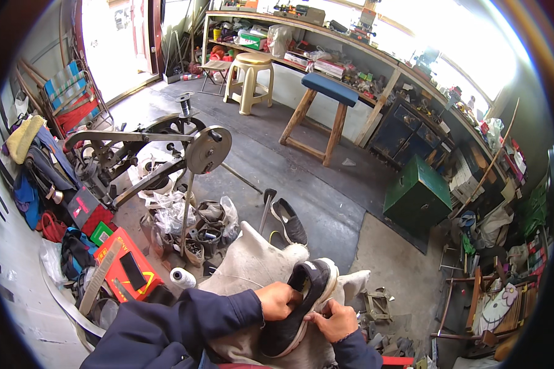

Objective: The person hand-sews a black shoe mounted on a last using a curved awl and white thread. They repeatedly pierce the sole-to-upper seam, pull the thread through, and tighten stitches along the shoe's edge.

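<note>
A black shoe (285, 335) with a pale sole lies tilted across my lap, on a whitish cloth (228, 270). My left hand (278, 301) reaches into the shoe's opening, its fingertips hidden inside, and grips the upper. Against the sole edge on the other side, my right hand (335, 321) is closed in a pinch; whatever small thing it may hold is hidden. A thin pale thread runs over the cloth near my left wrist. Beside the cloth stands a white thread spool (182, 278). A second dark shoe (289, 220) rests just beyond my knees.
A hand-cranked machine with a round metal wheel (209, 150) stands ahead on the left, bags beneath it. A phone (132, 270) lies on a red box (120, 249). Further off are a blue-topped stool (329, 88), a beige stool (252, 67) and a green box (417, 195).
</note>
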### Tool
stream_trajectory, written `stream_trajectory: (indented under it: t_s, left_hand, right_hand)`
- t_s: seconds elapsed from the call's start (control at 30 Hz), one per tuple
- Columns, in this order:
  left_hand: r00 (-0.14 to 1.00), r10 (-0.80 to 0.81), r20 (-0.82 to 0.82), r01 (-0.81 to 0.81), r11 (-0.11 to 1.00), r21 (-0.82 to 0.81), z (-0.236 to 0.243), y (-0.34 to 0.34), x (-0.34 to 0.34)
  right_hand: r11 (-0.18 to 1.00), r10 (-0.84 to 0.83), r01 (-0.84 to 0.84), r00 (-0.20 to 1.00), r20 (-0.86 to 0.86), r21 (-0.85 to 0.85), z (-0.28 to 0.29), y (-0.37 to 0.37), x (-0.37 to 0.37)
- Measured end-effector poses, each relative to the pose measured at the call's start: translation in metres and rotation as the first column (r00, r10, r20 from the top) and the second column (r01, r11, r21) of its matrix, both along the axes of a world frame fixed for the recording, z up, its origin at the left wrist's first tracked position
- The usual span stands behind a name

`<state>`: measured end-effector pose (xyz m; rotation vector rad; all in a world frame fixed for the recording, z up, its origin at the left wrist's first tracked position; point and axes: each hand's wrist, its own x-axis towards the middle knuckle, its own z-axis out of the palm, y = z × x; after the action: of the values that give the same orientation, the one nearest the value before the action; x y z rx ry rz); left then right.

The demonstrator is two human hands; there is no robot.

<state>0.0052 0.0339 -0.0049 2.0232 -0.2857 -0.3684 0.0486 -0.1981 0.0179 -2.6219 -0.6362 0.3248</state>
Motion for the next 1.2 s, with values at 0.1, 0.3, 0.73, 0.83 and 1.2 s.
stream_trajectory:
  t_s: [0.1,0.3,0.73,0.83,1.2]
  left_hand:
    - [1.000,-0.018,0.009,0.018,1.000,-0.018,-0.001,0.000,0.000]
    - [0.994,0.104,-0.046,-0.113,0.948,-0.296,-0.010,-0.005,-0.009]
    - [0.994,0.090,-0.064,-0.075,0.975,0.208,0.006,-0.021,-0.005]
    - [0.995,0.063,-0.078,-0.046,0.977,0.210,0.008,-0.019,-0.003]
    - [0.979,0.202,-0.009,-0.198,0.966,0.164,-0.010,-0.033,-0.004]
  right_hand:
    - [0.992,0.014,-0.001,0.995,0.104,-0.129,0.004,-0.001,0.001]
    - [0.991,-0.009,0.023,0.994,0.107,-0.133,-0.014,-0.032,0.002]
    - [0.349,0.568,0.641,0.436,-0.698,0.684,-0.010,-0.021,-0.039]
    - [0.330,0.488,0.692,0.457,-0.744,0.642,-0.014,-0.010,-0.029]
    - [0.749,-0.105,0.179,0.983,-0.153,0.638,-0.045,-0.033,-0.076]
